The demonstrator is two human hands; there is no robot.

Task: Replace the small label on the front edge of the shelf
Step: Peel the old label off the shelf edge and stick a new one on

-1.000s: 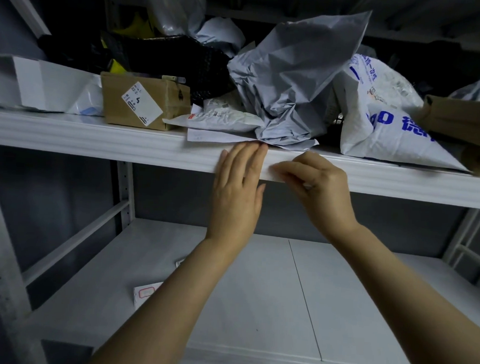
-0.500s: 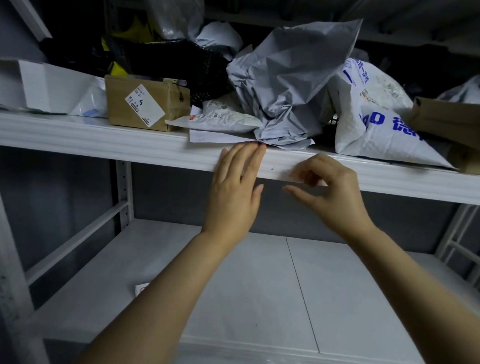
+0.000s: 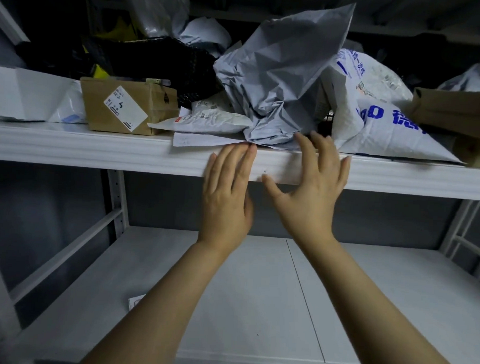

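- Two hands are laid flat against the front edge of the upper shelf, side by side near its middle. Nothing is held in either.
- Left hand: the fingers are kept straight and together and pressed upright on the edge. Their tips touch a sheet of paper that overhangs it.
- Right hand: the fingers are spread and extended past the top of the edge toward a grey mailer bag. The thumb is stretched leftward along the lower lip.
- Label: none can be made out on the edge with certainty (white on white, in poor light). If one is fitted, it is judged to lie in the short gap between the hands or under a palm.
- A small card is noted on the lower shelf, below and to the left, partly hidden by the left forearm. Whether it is a label, old or new, cannot be told.
- Governing relation: the edge runs left to right, so a label is to be aligned along that axis. The gap is judged to be reached soonest by the right thumb, and the card by the left hand.
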